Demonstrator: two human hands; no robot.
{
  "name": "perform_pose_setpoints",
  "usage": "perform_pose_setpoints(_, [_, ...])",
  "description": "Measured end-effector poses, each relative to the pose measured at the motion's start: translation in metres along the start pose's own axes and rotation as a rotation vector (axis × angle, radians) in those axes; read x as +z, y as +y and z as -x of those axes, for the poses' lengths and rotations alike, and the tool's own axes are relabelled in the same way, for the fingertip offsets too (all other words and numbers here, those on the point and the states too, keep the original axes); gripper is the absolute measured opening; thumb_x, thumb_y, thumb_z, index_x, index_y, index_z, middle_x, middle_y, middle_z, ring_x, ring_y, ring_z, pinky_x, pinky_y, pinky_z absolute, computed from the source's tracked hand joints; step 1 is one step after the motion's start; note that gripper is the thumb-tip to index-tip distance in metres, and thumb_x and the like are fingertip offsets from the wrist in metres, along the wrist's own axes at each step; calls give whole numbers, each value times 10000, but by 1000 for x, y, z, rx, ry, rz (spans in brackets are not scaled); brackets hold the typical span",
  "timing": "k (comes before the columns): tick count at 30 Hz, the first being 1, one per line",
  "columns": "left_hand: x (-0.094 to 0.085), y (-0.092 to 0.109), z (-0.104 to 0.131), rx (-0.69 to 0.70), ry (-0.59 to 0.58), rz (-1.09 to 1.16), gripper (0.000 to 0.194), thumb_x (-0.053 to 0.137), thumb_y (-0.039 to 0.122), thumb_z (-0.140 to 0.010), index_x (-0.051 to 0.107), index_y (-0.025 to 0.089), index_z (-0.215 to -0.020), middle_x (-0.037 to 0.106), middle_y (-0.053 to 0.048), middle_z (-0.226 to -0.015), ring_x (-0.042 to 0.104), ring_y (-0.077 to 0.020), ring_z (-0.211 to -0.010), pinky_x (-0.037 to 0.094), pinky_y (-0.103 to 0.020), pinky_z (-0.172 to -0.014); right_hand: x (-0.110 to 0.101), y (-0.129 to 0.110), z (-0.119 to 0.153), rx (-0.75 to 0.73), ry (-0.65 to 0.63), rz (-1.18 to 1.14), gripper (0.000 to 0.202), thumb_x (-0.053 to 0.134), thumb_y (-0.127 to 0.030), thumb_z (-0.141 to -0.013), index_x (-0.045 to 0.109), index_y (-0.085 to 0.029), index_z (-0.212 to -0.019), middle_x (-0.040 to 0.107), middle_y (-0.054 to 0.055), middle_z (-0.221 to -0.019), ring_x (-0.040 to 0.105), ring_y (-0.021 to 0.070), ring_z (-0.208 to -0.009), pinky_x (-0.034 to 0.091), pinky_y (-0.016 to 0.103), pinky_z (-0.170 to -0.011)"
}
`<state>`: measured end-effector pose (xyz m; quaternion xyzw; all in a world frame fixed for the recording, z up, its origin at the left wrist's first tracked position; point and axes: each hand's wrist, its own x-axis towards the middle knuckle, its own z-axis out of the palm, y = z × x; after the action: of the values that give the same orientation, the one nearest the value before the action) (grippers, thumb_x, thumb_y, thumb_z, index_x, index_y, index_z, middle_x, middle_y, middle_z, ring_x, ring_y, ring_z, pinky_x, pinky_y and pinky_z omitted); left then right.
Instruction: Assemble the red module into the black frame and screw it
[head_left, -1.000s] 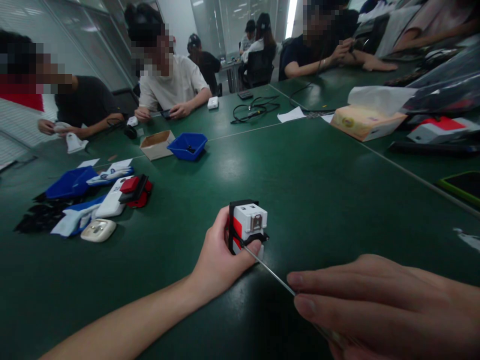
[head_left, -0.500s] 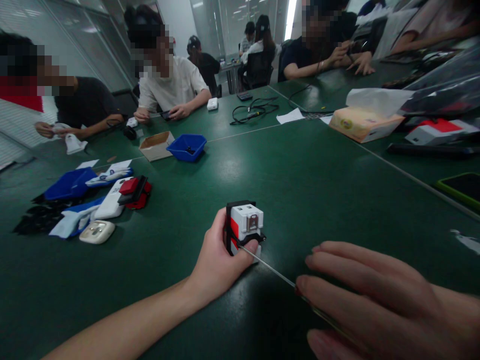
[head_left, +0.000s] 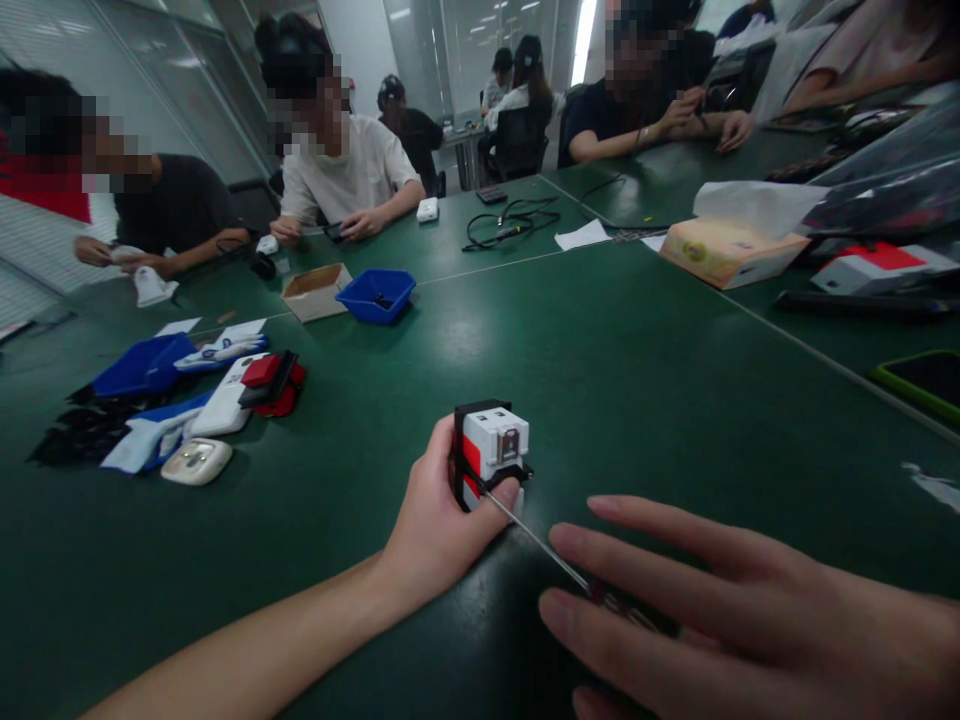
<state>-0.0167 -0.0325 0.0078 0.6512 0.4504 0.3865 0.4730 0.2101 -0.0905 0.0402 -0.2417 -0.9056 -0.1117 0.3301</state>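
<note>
My left hand [head_left: 439, 510] is wrapped round a small white-and-red boxy device [head_left: 504, 432] with a black plate along its left side, held upright on the green table. Its thumb lies low on the front face, beside a black clip-like part. A screwdriver [head_left: 544, 545] slants from that black part toward the lower right, its tip hidden at the device near the thumb. My right hand [head_left: 720, 600] is round the screwdriver's handle, which shows partly between its extended fingers; the palm side is hidden.
To the left lie blue-and-white gloves [head_left: 221, 352], a red-and-black device [head_left: 274, 385] and a white rounded case [head_left: 196, 462]. Farther back are a cardboard box [head_left: 316, 293] and a blue bin [head_left: 377, 295]. A tissue pack [head_left: 731, 252] stands at right. Several people sit around.
My right hand has shifted left along the screwdriver, and its fingers are more spread. My left hand and the device have hardly moved.
</note>
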Motion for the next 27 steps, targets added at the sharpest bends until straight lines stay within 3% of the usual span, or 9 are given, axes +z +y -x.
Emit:
perform_pose_setpoints(3, [0,0,0,-16,-4,10,483,745,343,-883,534,204,-1294,732,-55,-1078,711,-230,-936,569,-343,-870,2,2,2,-118,0,-75,260,496,-269,-1076,745,-256,-1150,784,-35,-1208,684,130,-1231,517,270,-1126])
perform_pose_setpoints(6, [0,1,-1,-16,8,18,492,745,344,-878,536,193,-1297,728,-59,-1075,709,-229,-936,568,-344,-878,7,3,3,-29,170,3,179,578,-239,-1012,733,-238,-1103,818,24,-1064,781,169,-964,638,245,-900])
perform_pose_setpoints(8, [0,3,-1,-14,3,19,502,745,342,-879,533,192,-1308,726,-61,-1086,707,-227,-943,566,-341,-887,7,3,1,40,212,25,167,634,-196,-962,711,-241,-1103,823,29,-1015,789,184,-891,660,263,-826])
perform_pose_setpoints(14, [0,5,-2,-18,12,-6,492,745,352,-881,541,183,-1296,727,-67,-1090,704,-232,-962,566,-343,-893,5,6,-2,-120,36,-12,238,541,-328,-1042,731,-233,-1147,806,44,-1134,755,177,-1072,625,250,-903])
perform_pose_setpoints(19, [0,3,-3,-28,-1,27,473,731,342,-890,538,185,-1293,731,-70,-1086,710,-232,-947,565,-360,-905,7,6,3,22,124,52,159,596,-245,-991,727,-200,-1069,819,84,-1028,745,166,-716,625,229,-620])
perform_pose_setpoints(24, [0,4,-2,-6,-5,11,495,746,307,-878,539,193,-1314,725,-69,-1143,701,-228,-993,562,-333,-905,5,15,4,-55,124,-8,250,655,-306,-949,705,-251,-1187,784,77,-1199,765,224,-1014,643,246,-693])
perform_pose_setpoints(27, [0,6,-2,14,-23,2,498,747,295,-873,540,190,-1314,729,-72,-1153,704,-228,-995,563,-326,-901,5,20,4,-153,93,-39,258,645,-350,-953,716,-261,-1185,786,57,-1189,746,231,-1104,646,236,-741])
